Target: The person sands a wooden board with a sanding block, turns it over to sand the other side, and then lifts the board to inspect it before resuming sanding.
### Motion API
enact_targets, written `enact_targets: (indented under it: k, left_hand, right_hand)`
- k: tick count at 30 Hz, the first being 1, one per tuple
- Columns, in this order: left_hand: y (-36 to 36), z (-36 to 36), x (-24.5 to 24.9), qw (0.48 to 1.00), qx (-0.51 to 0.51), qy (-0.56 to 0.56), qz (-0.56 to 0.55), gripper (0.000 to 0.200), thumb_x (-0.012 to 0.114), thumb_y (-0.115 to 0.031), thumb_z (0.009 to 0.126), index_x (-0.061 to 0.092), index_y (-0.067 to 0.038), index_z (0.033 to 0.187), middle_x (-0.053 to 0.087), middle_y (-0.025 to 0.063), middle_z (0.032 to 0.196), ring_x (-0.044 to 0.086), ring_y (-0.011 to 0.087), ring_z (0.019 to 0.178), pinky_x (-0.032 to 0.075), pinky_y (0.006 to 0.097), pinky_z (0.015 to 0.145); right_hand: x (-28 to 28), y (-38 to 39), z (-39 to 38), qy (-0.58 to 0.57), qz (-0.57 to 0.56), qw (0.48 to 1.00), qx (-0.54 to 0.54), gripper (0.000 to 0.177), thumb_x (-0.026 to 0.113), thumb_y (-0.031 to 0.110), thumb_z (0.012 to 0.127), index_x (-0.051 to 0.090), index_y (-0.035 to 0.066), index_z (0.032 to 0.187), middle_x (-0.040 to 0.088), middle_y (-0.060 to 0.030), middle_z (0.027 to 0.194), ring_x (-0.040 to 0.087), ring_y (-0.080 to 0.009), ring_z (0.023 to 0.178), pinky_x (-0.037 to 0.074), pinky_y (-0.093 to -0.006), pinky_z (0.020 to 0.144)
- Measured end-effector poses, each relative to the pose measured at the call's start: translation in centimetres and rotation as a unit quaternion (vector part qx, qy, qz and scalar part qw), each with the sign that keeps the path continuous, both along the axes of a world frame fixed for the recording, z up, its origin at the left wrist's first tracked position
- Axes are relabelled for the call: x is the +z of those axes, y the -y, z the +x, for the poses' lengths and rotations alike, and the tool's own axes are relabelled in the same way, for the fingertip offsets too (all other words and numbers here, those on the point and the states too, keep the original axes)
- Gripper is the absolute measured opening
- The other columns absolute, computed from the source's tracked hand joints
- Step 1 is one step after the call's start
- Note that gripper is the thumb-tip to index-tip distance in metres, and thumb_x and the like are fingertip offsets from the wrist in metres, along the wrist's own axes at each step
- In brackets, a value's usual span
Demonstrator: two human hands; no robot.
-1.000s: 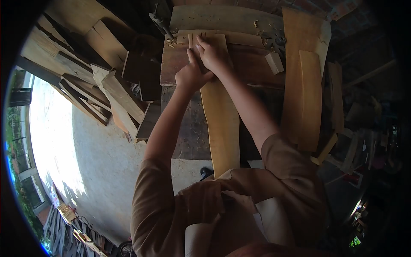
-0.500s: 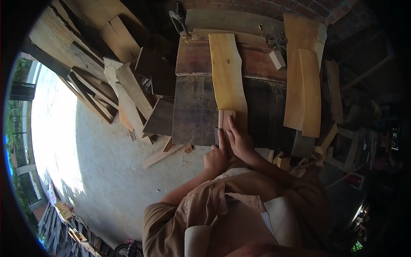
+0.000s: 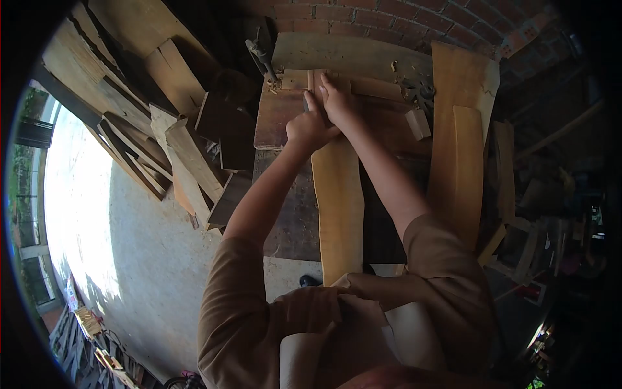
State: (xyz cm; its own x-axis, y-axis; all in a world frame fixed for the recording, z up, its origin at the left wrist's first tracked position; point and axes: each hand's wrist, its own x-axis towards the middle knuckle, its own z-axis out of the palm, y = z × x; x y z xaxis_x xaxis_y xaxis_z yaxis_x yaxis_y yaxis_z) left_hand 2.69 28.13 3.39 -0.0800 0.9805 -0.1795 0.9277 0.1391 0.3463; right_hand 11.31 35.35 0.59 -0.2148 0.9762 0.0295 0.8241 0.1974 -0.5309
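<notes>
A wooden hand plane (image 3: 314, 79) rests at the far end of a long yellowish board (image 3: 338, 201) on the workbench. My left hand (image 3: 310, 128) wraps around the plane from the left, with its index finger stretched forward. From the other side, my right hand (image 3: 337, 107) grips the same plane, its fingers also pointing forward. Most of the plane is hidden under both hands. The board runs beneath my forearms back toward my body, where its near end reaches my shirt.
A metal clamp (image 3: 261, 59) stands at the bench's far left corner. Shavings and a dark metal piece (image 3: 420, 92) lie far right, near a small wood block (image 3: 418, 124). Boards (image 3: 453, 162) lie on the right, planks (image 3: 188, 152) lean left, and a brick wall (image 3: 363, 19) rises behind.
Both hands have pushed the plane forward along the board, from its near end to its far end. My arms are now stretched out, and the board appears closer to my body.
</notes>
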Motion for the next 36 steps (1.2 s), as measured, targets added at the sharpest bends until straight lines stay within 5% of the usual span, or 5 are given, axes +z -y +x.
enact_targets:
  k: [6,9,10,18,36]
  left_hand:
    - [-2.3,-0.1,0.3,0.999,0.002,-0.045,-0.013,0.111,0.056,-0.063,0.065,0.004,0.007,0.134,0.064,0.0183,0.087,0.064,0.0303,0.079,0.051,0.0393,0.064]
    - [5.5,1.4,1.0,1.000,0.004,-0.013,-0.021,0.112,0.055,-0.063,0.066,0.001,0.006,0.135,0.063,0.0203,0.079,0.064,0.0316,0.069,0.051,0.0405,0.056]
    - [8.7,2.1,0.3,0.999,-0.010,-0.033,-0.038,0.113,0.055,-0.064,0.066,0.001,0.006,0.135,0.063,0.0189,0.074,0.064,0.0304,0.064,0.050,0.0396,0.051]
    - [28.6,7.1,-0.9,0.996,-0.065,-0.003,-0.057,0.118,0.064,-0.057,0.060,-0.002,0.005,0.136,0.061,0.0179,0.068,0.063,0.0251,0.059,0.050,0.0360,0.047]
    - [28.9,6.9,-0.6,0.993,-0.021,0.058,-0.102,0.122,0.065,-0.062,0.059,-0.008,-0.003,0.137,0.063,0.0198,0.090,0.064,0.0307,0.081,0.051,0.0386,0.067]
  right_hand:
    - [0.1,-3.5,-1.3,0.037,-0.024,0.999,0.009,0.045,0.034,0.039,0.090,0.033,0.024,0.133,0.061,-0.0189,0.094,0.060,-0.0366,0.084,0.047,-0.0462,0.074]
    - [-0.4,4.9,1.6,0.022,0.024,0.998,0.053,0.045,0.032,0.040,0.091,0.033,0.023,0.133,0.062,-0.0195,0.088,0.060,-0.0379,0.078,0.047,-0.0461,0.069]
    - [0.2,8.6,2.9,0.015,-0.050,0.997,0.049,0.046,0.032,0.043,0.091,0.028,0.032,0.135,0.059,-0.0204,0.101,0.058,-0.0416,0.081,0.047,-0.0470,0.072]
    - [-0.3,30.2,9.7,0.025,-0.102,0.994,-0.003,0.049,0.035,0.039,0.091,0.021,0.031,0.137,0.060,-0.0231,0.077,0.058,-0.0417,0.063,0.047,-0.0483,0.058]
    - [0.5,30.7,7.8,0.057,-0.053,0.995,-0.057,0.073,0.037,0.064,0.080,0.013,0.029,0.140,0.061,-0.0190,0.099,0.062,-0.0371,0.078,0.049,-0.0439,0.064]
